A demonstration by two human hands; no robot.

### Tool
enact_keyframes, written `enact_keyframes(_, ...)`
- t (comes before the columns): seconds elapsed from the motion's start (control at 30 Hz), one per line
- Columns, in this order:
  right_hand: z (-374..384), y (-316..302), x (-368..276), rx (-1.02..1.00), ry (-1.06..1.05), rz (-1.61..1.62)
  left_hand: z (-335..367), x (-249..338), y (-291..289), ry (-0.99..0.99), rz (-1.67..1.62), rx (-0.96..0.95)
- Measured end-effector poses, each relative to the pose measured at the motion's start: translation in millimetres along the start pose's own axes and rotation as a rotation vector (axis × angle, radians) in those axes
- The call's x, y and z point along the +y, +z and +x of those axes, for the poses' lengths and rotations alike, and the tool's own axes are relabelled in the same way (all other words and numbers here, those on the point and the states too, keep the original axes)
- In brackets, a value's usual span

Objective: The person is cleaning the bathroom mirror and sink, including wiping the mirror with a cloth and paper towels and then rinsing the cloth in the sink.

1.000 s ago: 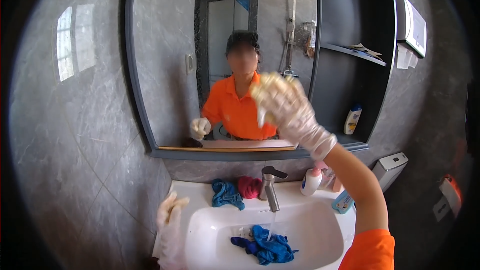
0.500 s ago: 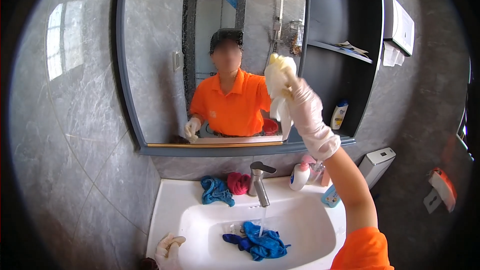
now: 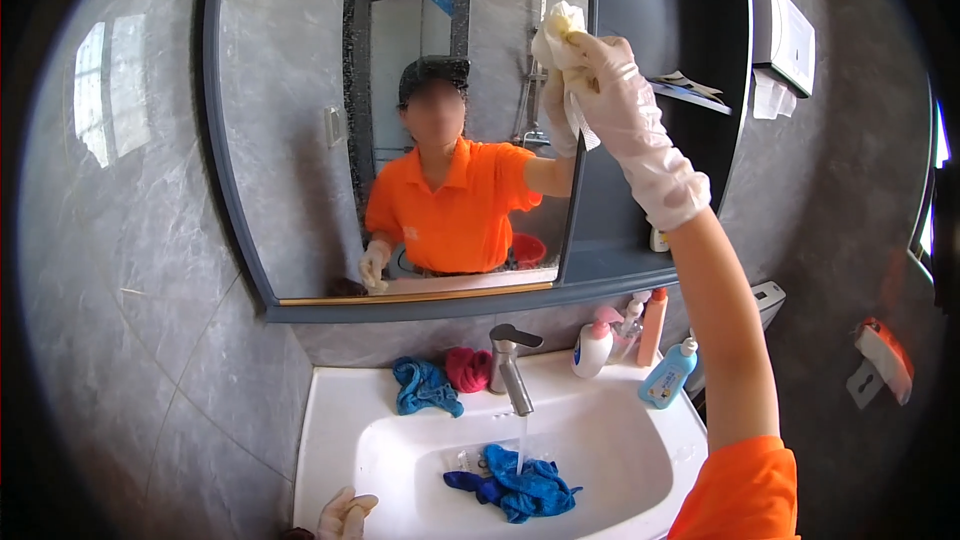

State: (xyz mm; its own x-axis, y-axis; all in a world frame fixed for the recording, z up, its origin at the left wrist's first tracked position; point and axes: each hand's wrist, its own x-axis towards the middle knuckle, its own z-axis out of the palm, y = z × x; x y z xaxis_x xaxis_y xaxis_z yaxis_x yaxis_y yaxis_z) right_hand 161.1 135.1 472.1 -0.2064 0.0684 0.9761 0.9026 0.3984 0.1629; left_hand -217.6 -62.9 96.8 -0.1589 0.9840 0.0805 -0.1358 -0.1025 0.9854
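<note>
The gloved right hand (image 3: pixel 615 90) is raised to the upper right corner of the mirror (image 3: pixel 300 140), its fingers (image 3: pixel 590 50) closed around a crumpled white paper towel (image 3: pixel 560 30) pressed against the glass. Below the mirror, the gloved left hand (image 3: pixel 345 517) rests on the front left rim of the white sink (image 3: pixel 330 420), fingers loosely curled and holding nothing. Below the mirror's middle, the faucet (image 3: pixel 512 365) runs water onto a blue cloth (image 3: pixel 515 485) in the basin. Behind the faucet lie a teal cloth (image 3: pixel 425 385) and a pink cloth (image 3: pixel 468 368).
</note>
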Motion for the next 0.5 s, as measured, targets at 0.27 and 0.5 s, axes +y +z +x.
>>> enact_keyframes(0.27,-138.4,77.6,-88.0,-0.489,-0.489,-0.537,4.8,-0.5,12.2,-0.014,-0.068,-0.067)
enact_keyframes(0.5,-19.4,45.2,-38.4,-0.449,-0.346,-0.303,-7.6,14.9,7.5,-0.032,0.075,-0.003)
